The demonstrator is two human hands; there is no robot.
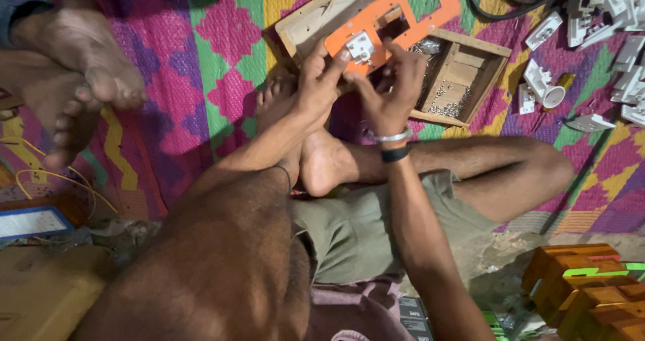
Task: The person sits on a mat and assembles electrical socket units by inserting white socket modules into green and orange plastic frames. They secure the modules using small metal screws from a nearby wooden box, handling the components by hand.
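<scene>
Head view, looking down on a person seated cross-legged on a patterned woven floor mat in pink, purple, green and yellow. The left hand and right hand meet at a flat orange plate with rectangular cut-outs, which rests across a shallow wooden tray with compartments. A small white square switch part sits against the plate's near edge. The left fingers are closed narrowly about that white part, pinching it to the plate; the right fingers are curled inward just below it, and whether they hold a screw or tool cannot be told. Small silvery screws lie loose in the tray's compartments, just beside the right hand. Further white plastic switch parts are scattered on the mat at upper right, near a black cable. Another person's bare feet rest at the left, well apart from the work. Judgement: the fitting would go best with the white part held square to its cut-out, the plate kept steady on the tray, and the pinch firm until the part seats.
</scene>
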